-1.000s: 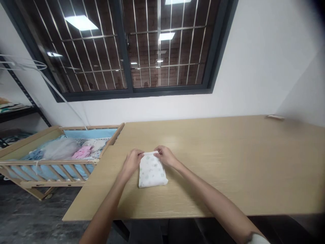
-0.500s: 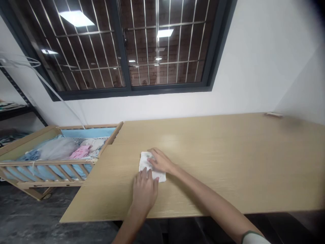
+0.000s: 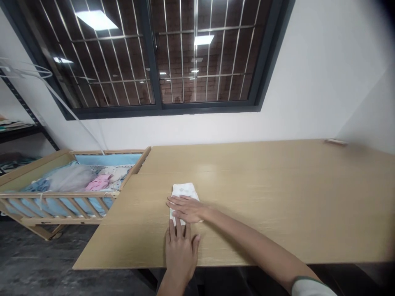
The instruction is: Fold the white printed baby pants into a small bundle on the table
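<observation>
A small folded white cloth (image 3: 185, 190) with a faint printed pattern lies flat on the light wooden table (image 3: 262, 197). Across its middle rests my right hand (image 3: 187, 209), palm down with the fingers stretched out to the left. My left hand (image 3: 181, 248) lies flat on the table just in front, its fingers spread and the fingertips at the near edge of the cloth. Part of the cloth is hidden under my right hand.
Left of the table stands a wooden crib (image 3: 58, 197) with blue lining, holding a pink cloth (image 3: 99, 182) and other bedding. A small flat object (image 3: 335, 142) lies at the table's far right corner. Behind is a barred window (image 3: 160, 109); a dark shelf (image 3: 21, 132) is at far left.
My right hand has moved from the cloth's right side to lie flat across its middle. My left hand has drawn back toward me, to the near edge.
</observation>
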`<state>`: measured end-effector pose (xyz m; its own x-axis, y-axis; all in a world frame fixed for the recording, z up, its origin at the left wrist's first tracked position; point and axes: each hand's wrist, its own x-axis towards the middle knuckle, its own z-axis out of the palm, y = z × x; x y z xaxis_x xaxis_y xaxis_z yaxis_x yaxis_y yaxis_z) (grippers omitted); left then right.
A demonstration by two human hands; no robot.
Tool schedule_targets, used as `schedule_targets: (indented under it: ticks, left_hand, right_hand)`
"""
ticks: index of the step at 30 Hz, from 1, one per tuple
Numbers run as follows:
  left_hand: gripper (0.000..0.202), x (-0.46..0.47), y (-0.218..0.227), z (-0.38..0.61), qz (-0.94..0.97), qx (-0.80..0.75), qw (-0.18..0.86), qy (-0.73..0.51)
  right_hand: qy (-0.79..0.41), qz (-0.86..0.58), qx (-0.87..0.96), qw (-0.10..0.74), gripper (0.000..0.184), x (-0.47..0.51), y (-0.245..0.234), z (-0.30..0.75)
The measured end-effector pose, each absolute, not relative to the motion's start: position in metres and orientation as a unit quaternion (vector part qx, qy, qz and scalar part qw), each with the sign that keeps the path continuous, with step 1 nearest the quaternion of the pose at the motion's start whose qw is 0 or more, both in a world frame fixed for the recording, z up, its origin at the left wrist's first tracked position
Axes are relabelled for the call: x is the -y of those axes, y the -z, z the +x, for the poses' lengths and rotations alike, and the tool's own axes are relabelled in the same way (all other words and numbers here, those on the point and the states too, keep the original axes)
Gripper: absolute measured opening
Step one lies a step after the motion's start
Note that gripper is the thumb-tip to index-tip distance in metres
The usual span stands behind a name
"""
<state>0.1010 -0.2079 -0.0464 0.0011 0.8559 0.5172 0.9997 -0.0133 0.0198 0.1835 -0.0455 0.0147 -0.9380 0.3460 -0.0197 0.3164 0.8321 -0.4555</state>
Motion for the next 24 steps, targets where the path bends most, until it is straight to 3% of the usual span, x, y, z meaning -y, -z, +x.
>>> schedule_targets:
  ticks: [9,14,18,21,24]
  left_hand:
    - [0.048,0.209,0.035,0.112,-0.658,0.706,0.155,0.210]
    - [0.043,0.207,0.035,0.105,-0.666,0.698,0.175,0.199]
    - [0.039,0.199,0.028,0.074,-0.715,0.667,0.122,0.171]
    - [0.031,0.190,0.020,0.045,-0.741,0.640,0.048,0.196]
    - [0.028,0.179,0.011,0.026,-0.758,0.613,-0.002,0.224]
  right_hand:
    - [-0.164,-0.202,0.964,0.057,0.062,-0.019,-0.011,0.179]
    - [-0.138,-0.201,0.965,0.095,0.062,-0.012,-0.011,0.181]
    - [-0.110,-0.244,0.951,0.152,0.053,0.014,-0.024,0.196]
    - [-0.131,-0.262,0.948,0.126,0.044,0.039,-0.042,0.218]
    - [-0.168,-0.252,0.952,0.048,0.060,0.061,-0.056,0.239]
